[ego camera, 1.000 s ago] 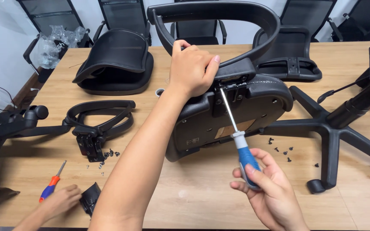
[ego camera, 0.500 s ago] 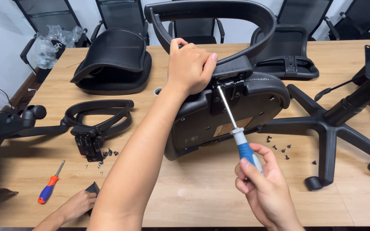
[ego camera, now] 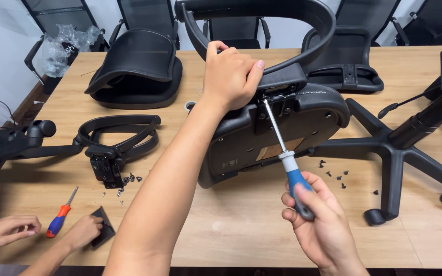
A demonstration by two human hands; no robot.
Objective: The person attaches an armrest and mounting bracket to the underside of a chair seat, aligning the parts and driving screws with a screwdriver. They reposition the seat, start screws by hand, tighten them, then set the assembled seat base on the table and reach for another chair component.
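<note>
So the black chair seat (ego camera: 277, 138) is propped on its edge near the middle of the worktop (ego camera: 241, 225), underside turned toward the camera. It's steadied by the left hand (ego camera: 231, 76), whose fingers are wrapped over the armrest bracket (ego camera: 282, 79) at the top. The blue-handled screwdriver (ego camera: 285, 153) is gripped in the right hand (ego camera: 315, 225), fingers closed tight round the handle, and its tip is set up into the bracket joint. The screw head itself can't really be made out, probably it's tucked in the shadow there.

For this bit to go well, the shaft should be kept dead in line with the screw and pushed in firmly while turning, otherwise the head gets chewed. The seat has to be held still too.

Loose screws (ego camera: 333, 174) are scattered just beside the seat, toward the wheeled chair base (ego camera: 400, 148) at the right edge. Another person's hands (ego camera: 42, 232) are seen at the near left corner, next to an orange screwdriver (ego camera: 60, 217).
</note>
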